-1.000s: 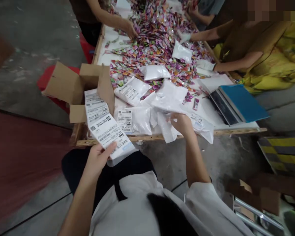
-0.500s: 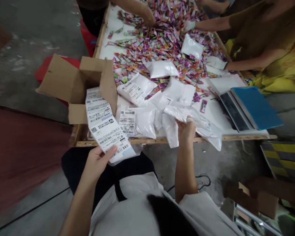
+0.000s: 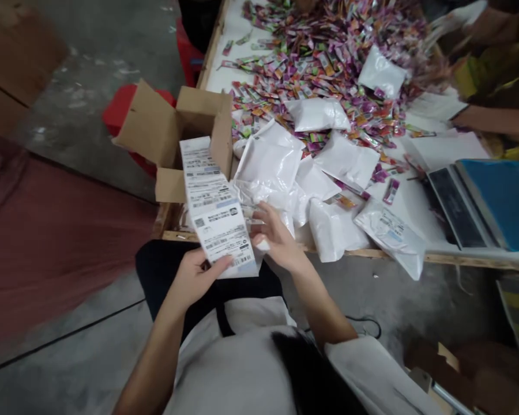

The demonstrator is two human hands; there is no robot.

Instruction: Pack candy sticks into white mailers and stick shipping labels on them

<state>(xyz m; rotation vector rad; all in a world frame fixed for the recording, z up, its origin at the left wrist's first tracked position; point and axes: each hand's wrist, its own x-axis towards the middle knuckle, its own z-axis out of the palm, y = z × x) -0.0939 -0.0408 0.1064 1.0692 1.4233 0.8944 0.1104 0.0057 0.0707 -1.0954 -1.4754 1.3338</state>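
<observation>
The open box stands left of centre in the frame, flaps raised, at the left end of the counter; its inside is dark, and what it holds cannot be made out. The printed strip slopes from the box's near side to the centre of the frame, where the left hand has its lower end in its grip, pinched with the thumb on top. The right hand is just beside the strip's right edge, fingers curved; whether its grip pinches anything, I cannot tell. Plump white bags crowd the middle of the frame, their contents hidden; a labelled bag overhangs the counter's near edge at right. Loose sachets heap across the top.
</observation>
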